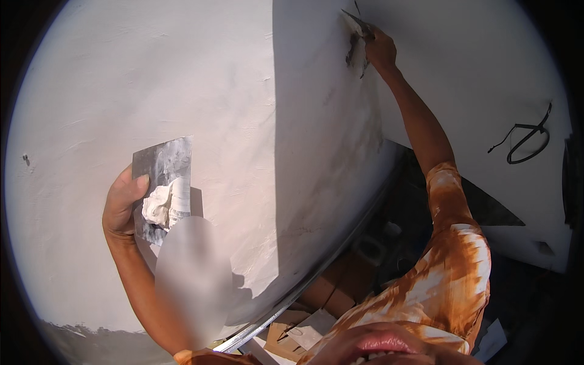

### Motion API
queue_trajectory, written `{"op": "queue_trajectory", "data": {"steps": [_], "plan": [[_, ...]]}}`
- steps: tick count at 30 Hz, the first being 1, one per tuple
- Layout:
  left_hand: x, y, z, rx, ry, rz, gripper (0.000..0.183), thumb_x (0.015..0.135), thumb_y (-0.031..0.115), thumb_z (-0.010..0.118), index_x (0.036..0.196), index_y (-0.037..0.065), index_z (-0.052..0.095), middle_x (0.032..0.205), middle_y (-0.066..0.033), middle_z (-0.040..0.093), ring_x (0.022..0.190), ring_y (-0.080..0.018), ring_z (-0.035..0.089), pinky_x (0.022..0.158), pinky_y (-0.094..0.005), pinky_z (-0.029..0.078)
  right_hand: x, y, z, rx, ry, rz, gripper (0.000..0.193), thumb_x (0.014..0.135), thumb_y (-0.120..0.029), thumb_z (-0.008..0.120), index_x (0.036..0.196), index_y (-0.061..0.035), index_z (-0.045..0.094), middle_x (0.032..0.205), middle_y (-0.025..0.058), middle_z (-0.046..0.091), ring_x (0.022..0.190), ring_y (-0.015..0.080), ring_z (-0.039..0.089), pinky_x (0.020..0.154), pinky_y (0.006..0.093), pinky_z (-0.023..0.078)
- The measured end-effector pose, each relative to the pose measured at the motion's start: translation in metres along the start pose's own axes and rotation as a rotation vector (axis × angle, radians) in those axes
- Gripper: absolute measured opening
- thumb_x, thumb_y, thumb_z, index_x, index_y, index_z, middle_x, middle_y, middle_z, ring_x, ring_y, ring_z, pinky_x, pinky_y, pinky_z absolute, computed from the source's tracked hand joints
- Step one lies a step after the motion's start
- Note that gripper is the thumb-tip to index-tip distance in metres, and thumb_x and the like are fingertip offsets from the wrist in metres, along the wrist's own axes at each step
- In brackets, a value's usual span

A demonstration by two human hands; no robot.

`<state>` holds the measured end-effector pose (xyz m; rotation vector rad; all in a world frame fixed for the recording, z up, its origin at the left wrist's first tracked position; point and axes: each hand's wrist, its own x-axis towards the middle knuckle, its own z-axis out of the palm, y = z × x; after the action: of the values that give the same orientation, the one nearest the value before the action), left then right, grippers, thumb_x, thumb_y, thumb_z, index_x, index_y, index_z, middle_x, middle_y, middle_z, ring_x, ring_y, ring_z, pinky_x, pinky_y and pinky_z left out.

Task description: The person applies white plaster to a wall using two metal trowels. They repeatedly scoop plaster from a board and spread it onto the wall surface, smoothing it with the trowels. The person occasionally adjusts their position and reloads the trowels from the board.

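Note:
My left hand [123,199] is closed around the edge of a flat metal plastering blade [167,155], its thumb pressed on the face. A lump of white putty [159,205] sits on the lower half of that blade, in front of the sunlit white wall [225,109]. High at the right, my right hand [382,52] grips a putty knife [360,25] close to the wall near the inner corner. White material shows by its blade, which looks dark in the shade. Just below it is a dark, ragged patch [351,48]; whether it is a hole or a mark, I cannot tell.
A looped black cable [529,143] sticks out from the right wall. Cardboard boxes [328,295] and a pale metal rail [255,328] lie below, at the wall's foot. A rough grey strip [91,344] runs along the lower left. A straight shadow edge divides the wall.

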<state>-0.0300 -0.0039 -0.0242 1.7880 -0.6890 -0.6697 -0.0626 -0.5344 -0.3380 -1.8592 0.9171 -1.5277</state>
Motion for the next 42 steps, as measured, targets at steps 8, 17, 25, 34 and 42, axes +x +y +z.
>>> {"op": "queue_trajectory", "data": {"steps": [8,17,25,34,42], "plan": [[0.0,0.003,-0.005,0.059,-0.033,-0.044,0.058,0.084,0.024,0.072,0.129,-0.008,0.052,0.112,-0.0122,0.066,0.097,-0.0178,0.066,0.086,-0.0309,0.054,0.038,-0.022,0.004,-0.18,-0.037,0.023,0.036,0.087,-0.019,0.055,0.122,-0.0183,0.066,0.103,0.0137,0.071,0.097,0.0359,0.067,0.084,0.0471,0.052],[0.001,0.004,-0.002,0.029,-0.054,-0.057,0.058,0.084,0.022,0.073,0.129,-0.008,0.052,0.111,-0.0127,0.067,0.097,-0.0181,0.067,0.086,-0.0314,0.055,0.008,0.01,0.001,-0.09,0.1,0.07,0.042,0.081,-0.011,0.058,0.123,-0.0145,0.064,0.105,0.0142,0.07,0.098,0.0359,0.067,0.086,0.0437,0.052],[0.0,0.005,-0.002,0.033,-0.039,-0.076,0.058,0.084,0.023,0.073,0.129,-0.008,0.053,0.111,-0.0124,0.067,0.097,-0.0179,0.067,0.086,-0.0314,0.054,0.001,0.016,0.041,0.018,0.128,-0.179,0.038,0.087,-0.012,0.056,0.124,-0.0074,0.063,0.106,0.0177,0.069,0.097,0.0396,0.066,0.086,0.0472,0.051],[0.0,0.006,-0.004,0.066,-0.028,-0.071,0.059,0.084,0.023,0.073,0.129,-0.008,0.052,0.114,-0.0133,0.066,0.099,-0.019,0.066,0.088,-0.0319,0.053,0.028,-0.003,0.016,-0.081,0.024,-0.14,0.041,0.084,-0.011,0.058,0.124,-0.007,0.063,0.111,0.0204,0.066,0.102,0.0384,0.064,0.087,0.0449,0.051],[0.001,0.006,-0.006,0.094,-0.047,-0.07,0.061,0.085,0.026,0.072,0.13,-0.008,0.051,0.114,-0.0125,0.065,0.1,-0.0181,0.065,0.089,-0.0317,0.052,-0.026,0.02,-0.009,0.072,-0.39,0.334,0.038,0.084,-0.015,0.062,0.121,-0.0062,0.063,0.106,0.0156,0.066,0.099,0.0337,0.066,0.077,0.0444,0.054]]}}
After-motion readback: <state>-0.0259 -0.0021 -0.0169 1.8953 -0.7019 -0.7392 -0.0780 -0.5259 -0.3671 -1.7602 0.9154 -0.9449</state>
